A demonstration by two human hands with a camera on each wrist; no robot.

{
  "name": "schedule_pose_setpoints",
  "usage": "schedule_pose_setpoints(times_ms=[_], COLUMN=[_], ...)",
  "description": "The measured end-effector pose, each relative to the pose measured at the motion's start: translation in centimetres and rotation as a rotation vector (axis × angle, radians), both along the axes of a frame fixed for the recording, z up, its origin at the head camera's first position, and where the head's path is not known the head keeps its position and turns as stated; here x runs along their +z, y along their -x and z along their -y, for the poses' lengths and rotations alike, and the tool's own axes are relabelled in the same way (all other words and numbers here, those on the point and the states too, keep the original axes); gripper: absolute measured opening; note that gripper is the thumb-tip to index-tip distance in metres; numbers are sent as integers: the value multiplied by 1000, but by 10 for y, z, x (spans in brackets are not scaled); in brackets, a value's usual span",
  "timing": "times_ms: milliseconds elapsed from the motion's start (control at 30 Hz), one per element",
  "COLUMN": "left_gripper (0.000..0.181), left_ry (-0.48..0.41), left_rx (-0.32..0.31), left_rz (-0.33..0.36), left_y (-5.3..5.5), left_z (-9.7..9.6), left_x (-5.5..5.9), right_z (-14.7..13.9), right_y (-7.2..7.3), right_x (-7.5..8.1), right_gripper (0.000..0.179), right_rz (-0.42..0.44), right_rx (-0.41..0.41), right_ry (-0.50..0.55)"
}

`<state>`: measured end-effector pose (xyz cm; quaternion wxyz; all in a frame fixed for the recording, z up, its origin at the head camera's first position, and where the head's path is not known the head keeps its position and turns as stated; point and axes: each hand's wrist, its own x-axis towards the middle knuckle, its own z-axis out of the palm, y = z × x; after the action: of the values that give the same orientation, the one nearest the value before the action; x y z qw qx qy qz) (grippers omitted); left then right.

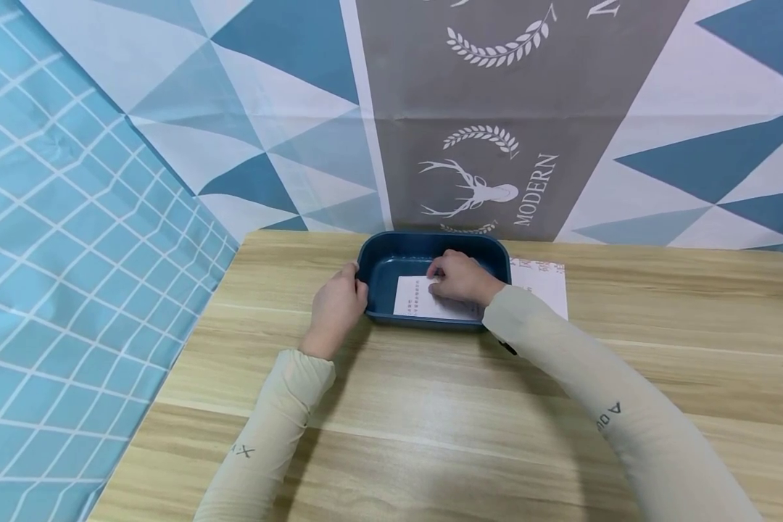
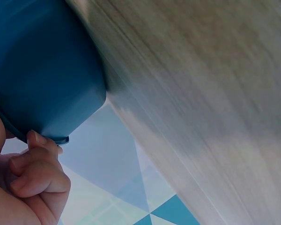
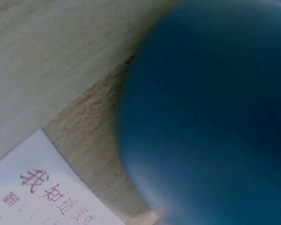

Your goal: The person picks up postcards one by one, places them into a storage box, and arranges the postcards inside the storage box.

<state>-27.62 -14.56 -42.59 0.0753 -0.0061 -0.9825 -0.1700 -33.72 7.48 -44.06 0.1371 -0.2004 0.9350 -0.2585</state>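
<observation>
A dark blue rectangular bin (image 1: 431,319) stands on the wooden table against the patterned wall. My left hand (image 1: 338,304) grips its left rim, fingers curled over the edge; in the left wrist view that hand (image 2: 37,178) holds the lip. My right hand (image 1: 460,277) reaches inside, with thumb and bent fingers pinching a white printed card (image 1: 411,297) near its upper edge. Its right part is hidden under the hand and sleeve. The right wrist view shows only the bin's outer wall (image 3: 201,117), not the fingers.
Right of the bin lies another white sheet (image 1: 541,279), partly under the right forearm; in the right wrist view its reddish characters show on the paper (image 3: 42,187). Behind stands the patterned wall covering (image 1: 287,130), and a blue gridded sheet (image 1: 52,290) hangs along the left.
</observation>
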Motion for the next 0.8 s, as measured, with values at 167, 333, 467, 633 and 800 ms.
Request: schedule_pose_setpoints(times_ms=[167, 333, 467, 633, 800], left_gripper=[34, 35, 36, 37, 38], left_ry=[-4, -9, -15, -23, -29], left_rx=[2, 1, 4, 1, 2], left_rz=[5, 7, 12, 18, 26], left_y=[-1, -1, -2, -2, -2], left_z=[0, 0, 0, 1, 1], left_x=[0, 0, -1, -1, -1], right_z=[-6, -13, -21, -34, -51], right_y=[-4, -9, -13, -16, -21], right_x=[8, 18, 25, 36, 47], right_gripper=[26, 28, 27, 25, 27], right_rz=[-24, -53, -94, -180, -197], right_rx=[-20, -31, -33, -62, -117], right_ry=[13, 17, 9, 36, 47])
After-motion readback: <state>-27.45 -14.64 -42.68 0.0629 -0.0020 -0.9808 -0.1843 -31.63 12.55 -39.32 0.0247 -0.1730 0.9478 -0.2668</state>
